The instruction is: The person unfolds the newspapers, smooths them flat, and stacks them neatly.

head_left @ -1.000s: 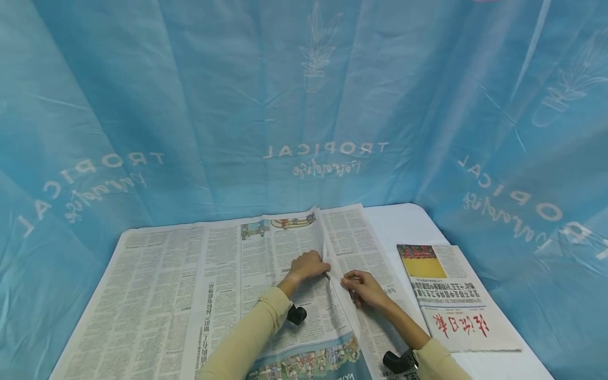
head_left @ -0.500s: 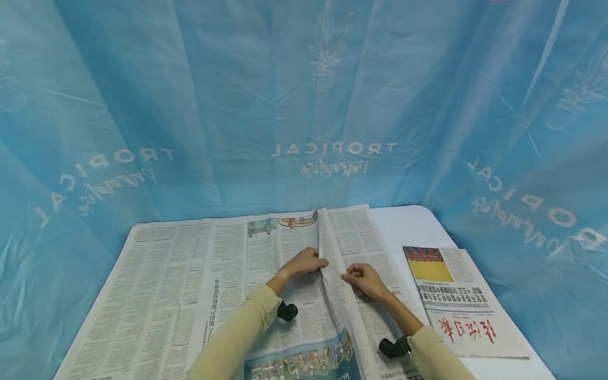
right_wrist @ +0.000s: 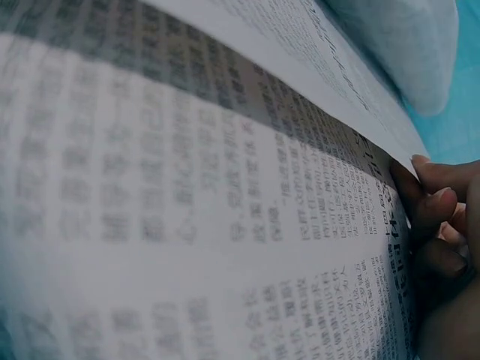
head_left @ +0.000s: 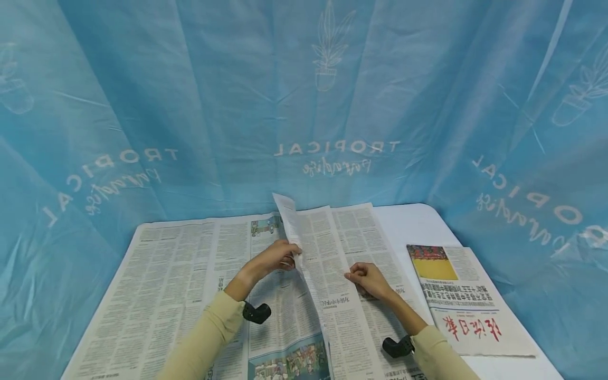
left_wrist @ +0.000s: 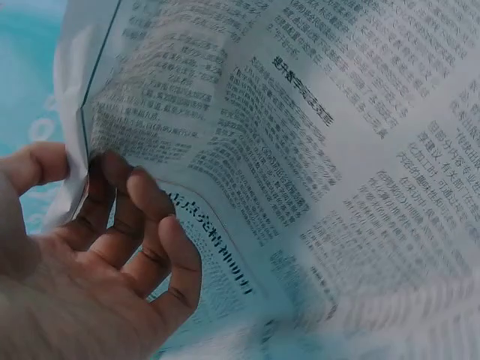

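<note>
A large newspaper (head_left: 171, 285) lies spread across the table, with one page lifted near the middle. My left hand (head_left: 280, 255) pinches the raised edge of that newspaper page (head_left: 317, 248) between thumb and fingers; the left wrist view shows the thumb on one side of the sheet and curled fingers behind it. My right hand (head_left: 369, 279) pinches the opposite edge of the page, thumb on top and fingers underneath, as the right wrist view shows. Under the turned page, the printed sheet with a coloured drawing (head_left: 294, 361) is partly covered.
A folded newspaper (head_left: 470, 301) with red characters and a yellow picture lies at the right side of the white table (head_left: 404, 221). A blue curtain (head_left: 228, 105) hangs behind and on both sides. A black wrist camera (head_left: 256, 313) sits on the left wrist.
My left hand has moved left with the page edge, folding the sheet over leftward and covering more of the drawings. The right hand has stayed almost in place at the other edge.
</note>
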The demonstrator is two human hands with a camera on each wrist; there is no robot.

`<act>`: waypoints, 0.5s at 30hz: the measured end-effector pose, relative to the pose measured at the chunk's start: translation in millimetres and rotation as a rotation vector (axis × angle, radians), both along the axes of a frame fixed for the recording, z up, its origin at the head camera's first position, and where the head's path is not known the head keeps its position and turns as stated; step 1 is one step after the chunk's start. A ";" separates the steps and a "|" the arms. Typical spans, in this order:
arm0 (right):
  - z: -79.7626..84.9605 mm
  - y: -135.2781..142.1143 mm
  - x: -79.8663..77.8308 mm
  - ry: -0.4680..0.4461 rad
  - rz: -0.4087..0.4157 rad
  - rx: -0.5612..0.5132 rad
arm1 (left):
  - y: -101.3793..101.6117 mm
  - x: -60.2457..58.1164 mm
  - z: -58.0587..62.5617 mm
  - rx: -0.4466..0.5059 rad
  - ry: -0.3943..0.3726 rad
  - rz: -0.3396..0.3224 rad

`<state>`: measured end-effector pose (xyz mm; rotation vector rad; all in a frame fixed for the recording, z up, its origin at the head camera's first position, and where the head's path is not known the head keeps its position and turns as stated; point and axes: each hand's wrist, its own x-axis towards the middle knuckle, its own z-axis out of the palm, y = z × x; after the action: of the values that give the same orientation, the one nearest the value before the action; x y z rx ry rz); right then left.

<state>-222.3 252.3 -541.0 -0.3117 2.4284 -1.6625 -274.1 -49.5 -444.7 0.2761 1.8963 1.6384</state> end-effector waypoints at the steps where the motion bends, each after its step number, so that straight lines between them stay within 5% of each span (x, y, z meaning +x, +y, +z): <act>1: -0.1 -0.2 0.1 0.003 -0.005 0.005 | -5.8 1.0 3.0 0.018 -0.009 0.012; 8: 7.3 -5.0 5.5 0.057 0.004 0.019 | -60.2 10.3 13.8 0.124 0.011 0.069; 15: 29.5 -7.9 15.3 0.066 0.007 0.035 | -121.9 28.7 4.3 0.112 0.011 0.170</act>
<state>-207.0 244.4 -511.5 -0.3756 2.4977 -1.6304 -245.5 -171.4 -440.4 0.1728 1.8832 1.8621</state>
